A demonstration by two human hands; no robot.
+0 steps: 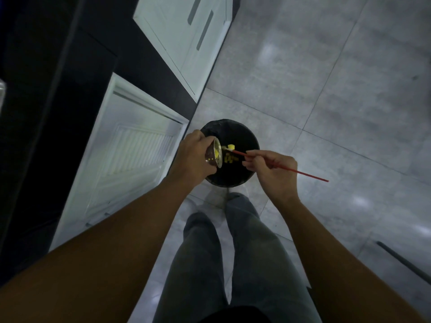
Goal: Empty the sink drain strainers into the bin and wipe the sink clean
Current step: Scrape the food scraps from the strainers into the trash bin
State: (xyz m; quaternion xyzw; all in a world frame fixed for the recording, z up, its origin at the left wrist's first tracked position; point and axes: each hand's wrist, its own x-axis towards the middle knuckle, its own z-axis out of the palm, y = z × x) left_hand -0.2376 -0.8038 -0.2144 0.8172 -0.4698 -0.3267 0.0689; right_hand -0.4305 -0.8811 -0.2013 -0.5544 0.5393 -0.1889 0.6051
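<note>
A round black bin (247, 138) lined with a black bag stands on the floor in front of my feet. My left hand (193, 155) holds a metal drain strainer (214, 153) tipped on its side over the bin's left rim, yellow scraps still inside it. My right hand (272, 170) grips a thin red stick (303, 172), held like a pen, whose tip reaches to the strainer's mouth. Several yellow food bits (229, 157) lie inside the bin below the strainer. The sink is out of view.
White cabinet doors (130, 155) with a dark counter edge (46, 94) run along the left. Grey tiled floor (338, 89) spreads to the right. My legs in grey trousers (233, 252) stand just behind the bin. A dark bar (403, 262) lies at the lower right.
</note>
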